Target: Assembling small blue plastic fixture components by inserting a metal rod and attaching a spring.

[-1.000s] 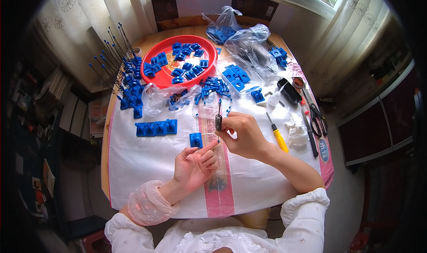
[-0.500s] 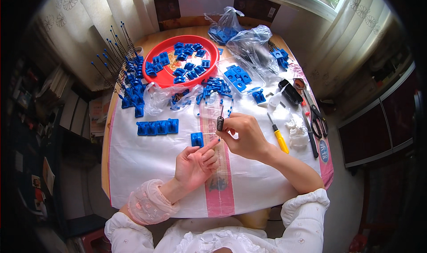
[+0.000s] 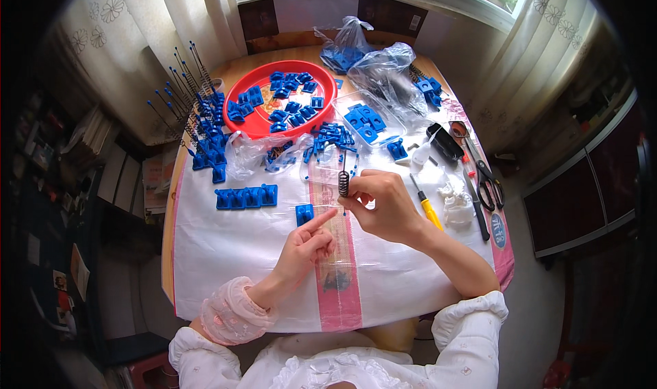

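Right now the right hand (image 3: pixel 383 204) pinches a small dark spring (image 3: pixel 343 182) between thumb and fingertips, the spring's long axis upright with a thin pin poking above it, while the left hand (image 3: pixel 304 242), fingers loosely together and holding nothing, points its forefinger up toward the right hand. Just left of that fingertip, on the white cloth (image 3: pixel 226 252), lies a single blue plastic piece (image 3: pixel 304 214), nearer the left hand than the right; farther off sit a row of blue pieces (image 3: pixel 246 197) and a red tray (image 3: pixel 263 125).
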Tool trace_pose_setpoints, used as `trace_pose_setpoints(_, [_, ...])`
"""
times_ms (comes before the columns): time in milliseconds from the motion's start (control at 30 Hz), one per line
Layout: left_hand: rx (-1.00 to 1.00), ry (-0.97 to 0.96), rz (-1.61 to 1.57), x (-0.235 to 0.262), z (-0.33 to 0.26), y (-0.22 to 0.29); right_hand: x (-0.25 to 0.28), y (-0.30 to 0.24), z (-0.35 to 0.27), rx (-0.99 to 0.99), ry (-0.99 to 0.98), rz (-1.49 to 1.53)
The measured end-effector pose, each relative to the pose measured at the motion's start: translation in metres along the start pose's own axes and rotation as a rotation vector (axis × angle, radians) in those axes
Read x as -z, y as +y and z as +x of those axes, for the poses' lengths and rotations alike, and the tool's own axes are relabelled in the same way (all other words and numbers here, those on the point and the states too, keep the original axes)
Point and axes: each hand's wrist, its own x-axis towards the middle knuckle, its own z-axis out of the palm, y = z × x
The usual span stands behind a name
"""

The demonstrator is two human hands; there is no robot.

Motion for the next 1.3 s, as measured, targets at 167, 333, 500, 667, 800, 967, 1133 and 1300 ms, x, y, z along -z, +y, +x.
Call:
trace_pose_setpoints(167, [-0.274, -0.005, 0.297, -0.009, -0.008, 0.023, 0.007, 0.0, 0.005, -0.052, 0.035, 0.052])
trace_pose_setpoints(333, [-0.327, 0.009, 0.344, -0.025, -0.028, 0.053, -0.002, 0.015, -0.008, -0.058, -0.007, 0.02])
trace_pose_setpoints(500, [-0.482, 0.047, 0.729, -0.035, -0.02, 0.086, -0.017, 0.02, -0.023, -0.077, 0.011, 0.058])
trace_pose_setpoints(667, [-0.554, -0.009, 0.802, -0.046, 0.006, 0.102, -0.021, 0.015, -0.022, -0.056, 0.0, 0.058])
trace_pose_setpoints(800, [-0.589, -0.052, 0.89, -0.046, 0.02, 0.092, -0.023, 0.018, -0.026, -0.062, -0.01, 0.04])
trace_pose_setpoints(967, [-0.671, -0.025, 0.961, -0.044, 0.025, 0.086, -0.028, 0.024, -0.028, -0.076, 0.001, 0.074])
trace_pose_setpoints(1133, [-0.745, -0.024, 1.011, -0.045, 0.025, 0.089, -0.026, 0.021, -0.028, -0.078, 0.005, 0.09])
trace_pose_setpoints(1300, [-0.804, 0.061, 0.979, -0.052, 0.021, 0.1, -0.025, 0.02, -0.025, -0.084, -0.007, 0.043])
